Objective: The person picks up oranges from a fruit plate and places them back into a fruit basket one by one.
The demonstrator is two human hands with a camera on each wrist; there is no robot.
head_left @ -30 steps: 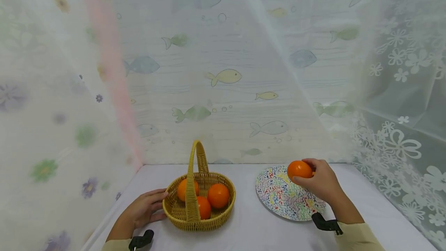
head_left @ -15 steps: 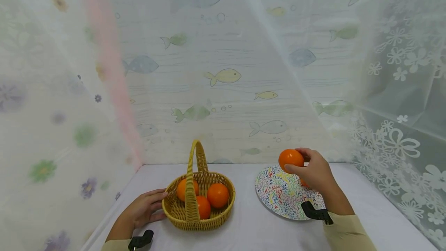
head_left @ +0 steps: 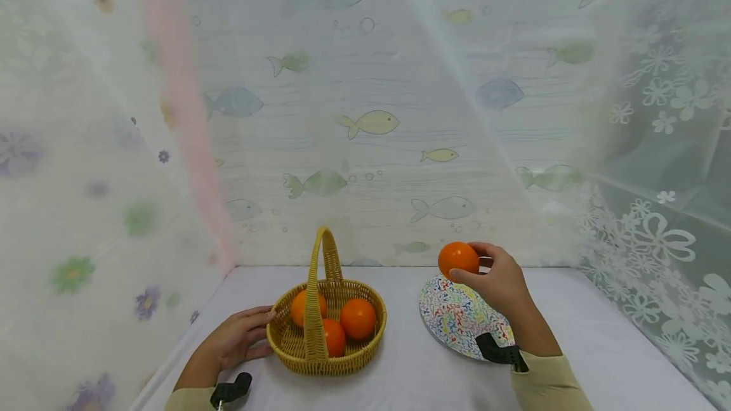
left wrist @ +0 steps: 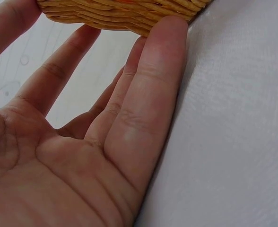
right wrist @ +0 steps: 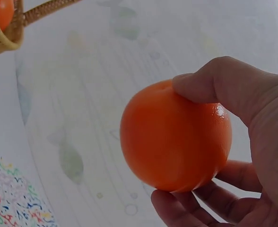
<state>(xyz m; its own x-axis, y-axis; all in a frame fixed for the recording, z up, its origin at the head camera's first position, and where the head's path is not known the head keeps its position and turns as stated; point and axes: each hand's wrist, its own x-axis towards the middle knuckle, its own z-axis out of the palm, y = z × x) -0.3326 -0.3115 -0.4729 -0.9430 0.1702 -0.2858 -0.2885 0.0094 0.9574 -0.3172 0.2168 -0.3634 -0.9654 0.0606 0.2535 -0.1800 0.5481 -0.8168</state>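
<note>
Near a round, colour-flecked plate (head_left: 448, 316) it partly hides, the right hand (head_left: 498, 279) grips a round orange fruit (head_left: 459, 260); the left hand (head_left: 240, 338), fingers extended, touches a yellow wicker basket (head_left: 365, 355) whose handle (head_left: 313, 309) obscures others.

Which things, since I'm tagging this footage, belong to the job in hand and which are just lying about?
Apparently in the job:
orange fruit held by the right hand
yellow basket, touched by the left hand
three orange fruits inside it
multicoloured plate, probably

Just surroundings:
fish-patterned curtain
flowered curtain
white table surface
</note>
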